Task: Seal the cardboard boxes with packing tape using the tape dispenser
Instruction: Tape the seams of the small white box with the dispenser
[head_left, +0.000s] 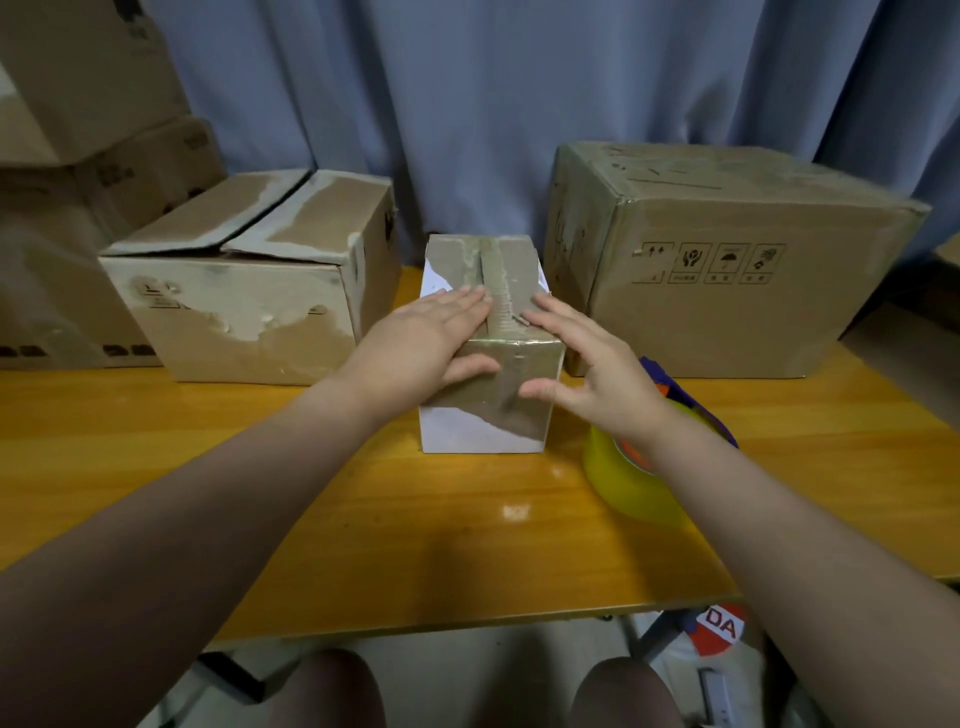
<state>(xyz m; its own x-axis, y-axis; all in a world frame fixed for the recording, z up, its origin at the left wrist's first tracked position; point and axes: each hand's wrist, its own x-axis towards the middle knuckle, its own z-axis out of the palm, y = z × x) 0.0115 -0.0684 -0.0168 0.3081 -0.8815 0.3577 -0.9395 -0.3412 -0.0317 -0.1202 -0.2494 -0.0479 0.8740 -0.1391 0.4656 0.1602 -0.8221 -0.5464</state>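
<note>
Table (311, 467): yellow wood, carries all items. Large box (727, 270), back right, closed. Medium box (249, 291), back left, flaps ajar. Small box (493, 364), centre, worn, white patches: keep your flaps pressed flush before taping. Tape dispenser (631, 483), just right of it, yellow roll. Left hand (431, 343) and right hand (587, 364): open, flat, gripping nothing.

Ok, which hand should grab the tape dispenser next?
Right hand, probably: the tape dispenser lies just beneath its wrist, right of the small box. The left hand lies flat on the box's far side.
</note>
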